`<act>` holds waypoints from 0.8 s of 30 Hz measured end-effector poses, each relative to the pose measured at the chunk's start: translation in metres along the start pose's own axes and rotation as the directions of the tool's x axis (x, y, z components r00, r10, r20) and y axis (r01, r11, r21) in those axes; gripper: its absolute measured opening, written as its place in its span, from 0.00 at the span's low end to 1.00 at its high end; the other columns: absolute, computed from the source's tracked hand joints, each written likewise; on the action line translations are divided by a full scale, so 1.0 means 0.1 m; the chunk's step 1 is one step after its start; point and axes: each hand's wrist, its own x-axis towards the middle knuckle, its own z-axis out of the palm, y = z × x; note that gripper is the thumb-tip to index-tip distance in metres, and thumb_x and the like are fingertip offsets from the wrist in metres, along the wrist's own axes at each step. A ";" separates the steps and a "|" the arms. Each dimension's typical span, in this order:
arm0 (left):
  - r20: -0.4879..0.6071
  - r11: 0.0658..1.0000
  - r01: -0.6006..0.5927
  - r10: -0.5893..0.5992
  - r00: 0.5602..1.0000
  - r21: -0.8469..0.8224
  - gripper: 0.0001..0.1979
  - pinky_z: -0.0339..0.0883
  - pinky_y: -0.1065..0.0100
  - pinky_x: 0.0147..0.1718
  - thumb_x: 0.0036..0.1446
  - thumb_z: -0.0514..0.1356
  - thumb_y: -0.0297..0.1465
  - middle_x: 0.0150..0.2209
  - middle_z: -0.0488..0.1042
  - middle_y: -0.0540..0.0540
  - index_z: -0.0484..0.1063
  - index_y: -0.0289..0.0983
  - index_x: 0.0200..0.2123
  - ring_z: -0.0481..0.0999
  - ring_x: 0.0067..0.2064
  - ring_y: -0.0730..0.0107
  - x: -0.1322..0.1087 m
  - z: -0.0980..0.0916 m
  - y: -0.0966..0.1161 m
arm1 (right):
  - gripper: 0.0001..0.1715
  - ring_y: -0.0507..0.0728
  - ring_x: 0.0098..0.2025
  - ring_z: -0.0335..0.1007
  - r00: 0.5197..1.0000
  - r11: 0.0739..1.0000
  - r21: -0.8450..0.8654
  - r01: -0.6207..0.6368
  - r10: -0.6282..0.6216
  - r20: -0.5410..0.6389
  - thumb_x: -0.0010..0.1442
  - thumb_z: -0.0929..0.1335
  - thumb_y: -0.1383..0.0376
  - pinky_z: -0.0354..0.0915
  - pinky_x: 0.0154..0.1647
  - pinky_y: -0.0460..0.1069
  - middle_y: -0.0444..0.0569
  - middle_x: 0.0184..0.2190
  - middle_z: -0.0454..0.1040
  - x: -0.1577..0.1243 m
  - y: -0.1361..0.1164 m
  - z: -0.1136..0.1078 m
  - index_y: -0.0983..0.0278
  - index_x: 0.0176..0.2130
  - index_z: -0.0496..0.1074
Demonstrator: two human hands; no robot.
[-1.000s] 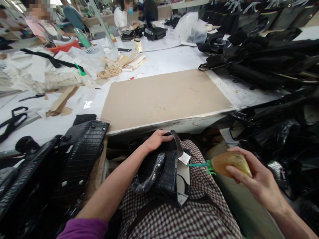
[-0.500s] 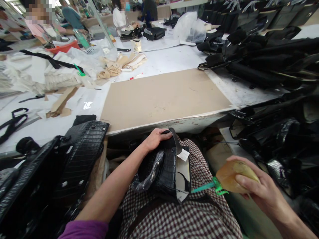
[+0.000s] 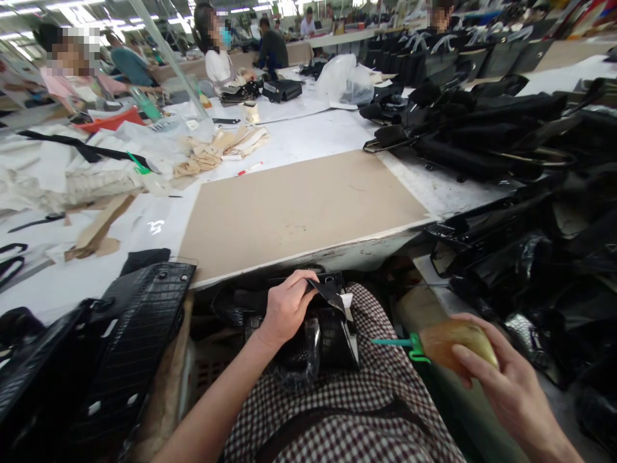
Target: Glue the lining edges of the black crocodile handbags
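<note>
My left hand is closed on the top flap of a small black crocodile-pattern bag that rests on my lap, on the checked cloth. A white tag hangs at the bag's flap. My right hand is wrapped round a yellowish squeeze bottle with a green nozzle. The nozzle points left toward the bag and stops a little short of it.
A brown cardboard sheet lies on the white table in front of me. Black bags are piled at the right and at the lower left. Paper and beige pieces lie at the left. Other people sit at the far tables.
My left hand has lifted and pulled the bag's flap up toward the table edge, so the bag stands more upright. The bottle has levelled out. The view has tilted up.
</note>
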 end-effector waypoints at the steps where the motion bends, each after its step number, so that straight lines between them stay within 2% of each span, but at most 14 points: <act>1: -0.020 1.000 0.015 -0.015 1.000 0.011 0.08 0.71 0.66 0.46 0.66 0.55 0.29 0.41 0.77 0.41 0.72 0.35 0.35 0.78 0.43 0.64 -0.08 0.08 -0.03 | 0.28 0.55 0.24 0.65 1.000 0.999 -0.030 -0.021 0.021 0.015 0.56 0.73 0.50 0.67 0.21 0.47 0.45 0.33 0.73 0.01 0.01 0.02 0.58 0.51 0.70; 5: -0.106 0.994 0.090 -0.083 0.991 0.058 0.09 0.72 0.65 0.44 0.66 0.54 0.27 0.39 0.76 0.41 0.71 0.35 0.33 0.78 0.42 0.64 -0.43 0.27 -0.08 | 0.29 0.54 0.21 0.64 0.994 0.995 -0.017 -0.098 0.098 0.048 0.52 0.75 0.49 0.67 0.20 0.46 0.43 0.31 0.75 0.03 0.02 0.09 0.58 0.50 0.70; 9: -0.171 0.983 0.166 -0.151 0.974 0.077 0.09 0.72 0.65 0.43 0.66 0.54 0.26 0.38 0.75 0.42 0.70 0.36 0.32 0.77 0.41 0.64 -0.65 0.28 -0.07 | 0.30 0.57 0.24 0.71 0.984 0.994 -0.043 -0.101 0.107 0.144 0.51 0.75 0.50 0.69 0.21 0.47 0.44 0.33 0.77 0.07 0.06 0.14 0.58 0.50 0.70; 12: -0.194 0.978 0.198 -0.180 0.964 0.073 0.08 0.72 0.64 0.44 0.65 0.54 0.27 0.38 0.75 0.42 0.70 0.36 0.32 0.77 0.41 0.64 -0.70 0.24 -0.06 | 0.30 0.60 0.29 0.75 0.967 0.993 -0.058 -0.106 0.117 0.225 0.52 0.75 0.50 0.70 0.22 0.47 0.46 0.35 0.78 0.10 0.08 0.18 0.59 0.51 0.70; 21: -0.184 0.980 0.200 -0.193 0.964 0.022 0.09 0.72 0.64 0.44 0.66 0.55 0.28 0.39 0.76 0.42 0.71 0.36 0.32 0.77 0.41 0.64 -0.69 0.25 -0.06 | 0.30 0.62 0.38 0.76 0.956 0.998 -0.051 -0.043 0.056 0.288 0.54 0.74 0.51 0.70 0.22 0.46 0.50 0.43 0.77 0.23 0.02 0.35 0.59 0.52 0.69; 24: -0.184 0.980 0.198 -0.193 0.964 0.013 0.08 0.72 0.64 0.43 0.65 0.55 0.28 0.39 0.76 0.42 0.71 0.36 0.33 0.77 0.41 0.64 -0.69 0.25 -0.06 | 0.30 0.63 0.41 0.76 0.949 0.996 -0.088 -0.003 0.031 0.313 0.54 0.74 0.51 0.72 0.27 0.48 0.50 0.43 0.77 0.29 0.03 0.37 0.60 0.52 0.69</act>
